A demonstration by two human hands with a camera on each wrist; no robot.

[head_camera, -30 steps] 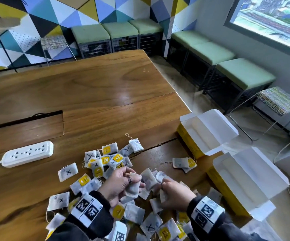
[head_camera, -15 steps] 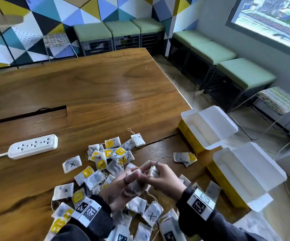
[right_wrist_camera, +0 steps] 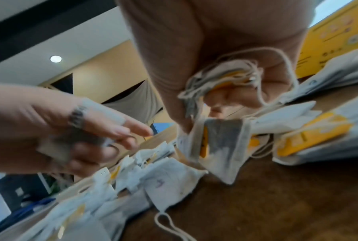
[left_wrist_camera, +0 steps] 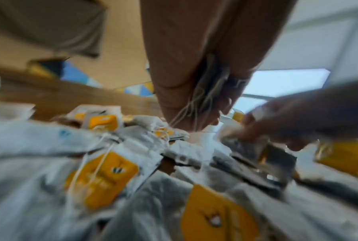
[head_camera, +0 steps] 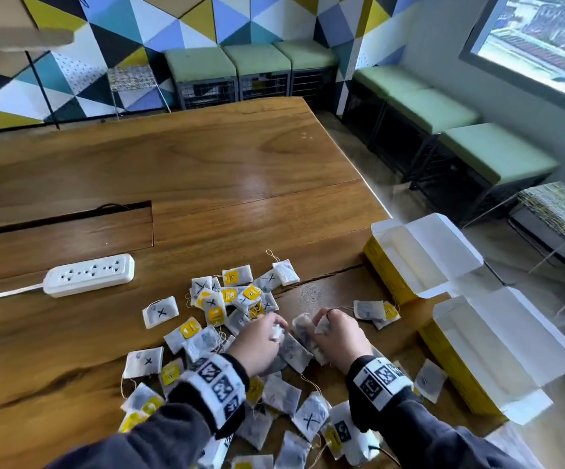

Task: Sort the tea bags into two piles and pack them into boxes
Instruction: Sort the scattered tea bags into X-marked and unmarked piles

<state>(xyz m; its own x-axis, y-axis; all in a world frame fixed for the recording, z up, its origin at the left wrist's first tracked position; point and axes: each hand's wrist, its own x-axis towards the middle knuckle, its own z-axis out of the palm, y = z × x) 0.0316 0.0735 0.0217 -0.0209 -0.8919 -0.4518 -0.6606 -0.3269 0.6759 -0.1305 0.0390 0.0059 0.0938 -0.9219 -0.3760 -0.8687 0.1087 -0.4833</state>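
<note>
Loose tea bags (head_camera: pixel 281 397) litter the table (head_camera: pixel 206 184) nearest; above them the left hand (head_camera: pixel 257 343) pinches a small bunch and the right hand (head_camera: pixel 338 336) clutches several (strings dangling); beyond, two open boxes (head_camera: pixel 419 258) stand rightward.

A hand-drawn black X is seen on several tea bags (head_camera: pixel 160 312) on the table, while print on the yellow tags and boxes (head_camera: pixel 392 275) cannot be read.
</note>
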